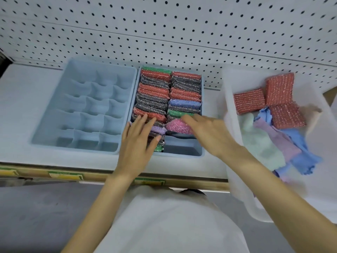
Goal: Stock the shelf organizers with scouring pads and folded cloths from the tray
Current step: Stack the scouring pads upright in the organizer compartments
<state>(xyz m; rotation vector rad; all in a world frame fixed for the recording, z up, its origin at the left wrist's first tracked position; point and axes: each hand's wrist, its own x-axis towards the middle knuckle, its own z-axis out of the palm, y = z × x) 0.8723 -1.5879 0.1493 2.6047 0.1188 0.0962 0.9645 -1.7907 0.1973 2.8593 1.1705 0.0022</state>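
The shelf point(27, 106) carries everything, and the landmark is the pad organizer point(182, 148) at its middle, two columns packed with scouring pads standing on edge. To its right sits the clear tray point(237, 179), which holds loose cloths point(273, 143) and three red pads point(280, 90). To its left, touching it, is the gridded organizer point(102, 70), with nothing in its cells. The left hand point(136, 143) lies flat on the organizer's left column, fingers straight, pressing the pads back. The right hand point(206, 132) curls its fingers over a pink pad point(176, 126) at the near end of the right column; the thumb is hidden. Judging by this, pad-stocking is in hand. Next, seat the pink pad upright, then fetch from the tray.
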